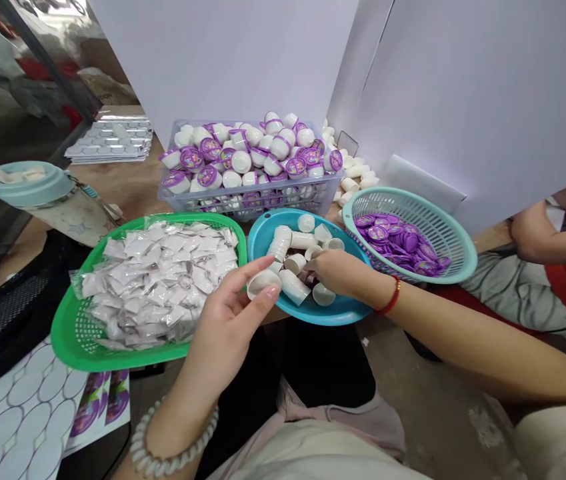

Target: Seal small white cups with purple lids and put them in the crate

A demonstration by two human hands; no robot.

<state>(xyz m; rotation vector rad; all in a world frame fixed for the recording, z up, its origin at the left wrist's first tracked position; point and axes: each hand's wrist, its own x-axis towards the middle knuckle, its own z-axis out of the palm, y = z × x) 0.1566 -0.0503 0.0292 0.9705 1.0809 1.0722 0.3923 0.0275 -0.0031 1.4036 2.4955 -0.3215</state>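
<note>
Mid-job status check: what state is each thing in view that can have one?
Left hand: pinching a cup
Cup: unlidded
Right hand: in the blue basin, grip hidden
Blue basin: holds loose and nested white cups
Green basket: heaped with packets
Crate: heaped with lidded cups
Pale basket: partly filled with purple discs
Tumbler: lid on

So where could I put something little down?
Maybe the bare table between the bottle, paper stack, crate and green basket. The blue bowl is crowded: cups inside, right hand in it, left hand near, turquoise basket beside.
</note>
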